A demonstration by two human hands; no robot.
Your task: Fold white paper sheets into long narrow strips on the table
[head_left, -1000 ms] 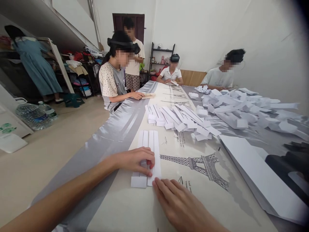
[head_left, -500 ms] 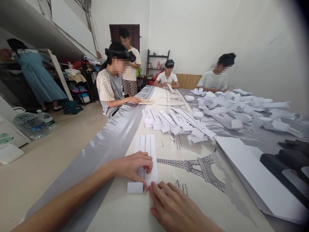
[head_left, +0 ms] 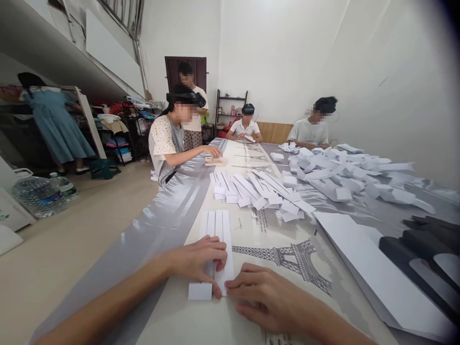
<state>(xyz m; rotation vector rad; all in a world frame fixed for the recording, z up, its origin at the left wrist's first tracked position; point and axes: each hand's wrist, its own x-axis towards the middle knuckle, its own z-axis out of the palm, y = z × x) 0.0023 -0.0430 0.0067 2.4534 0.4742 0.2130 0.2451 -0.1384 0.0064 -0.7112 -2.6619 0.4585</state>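
A white sheet of paper with several long parallel folds (head_left: 226, 235) lies on the table in front of me. My left hand (head_left: 201, 258) rests on it, fingers bent over the strips and thumb stretched down to the near end. A small white paper flap (head_left: 200, 291) stands out at that near end, left of my thumb. My right hand (head_left: 266, 294) is at the sheet's near right corner. Its fingertips touch the edge there, and its thumb is apart from them, with nothing visible gripped.
Folded white paper pieces (head_left: 258, 189) lie ahead, with a larger heap (head_left: 345, 172) behind to the right. A stack of white sheets (head_left: 373, 268) and a dark object (head_left: 413, 254) lie at right. Other people sit around the table; a co-worker's hand (head_left: 213, 151) is over a wooden block.
My right hand has shifted right and turned, its fingers drawing together at the paper's edge. My left hand stays on the paper. The head view has tilted up slightly.
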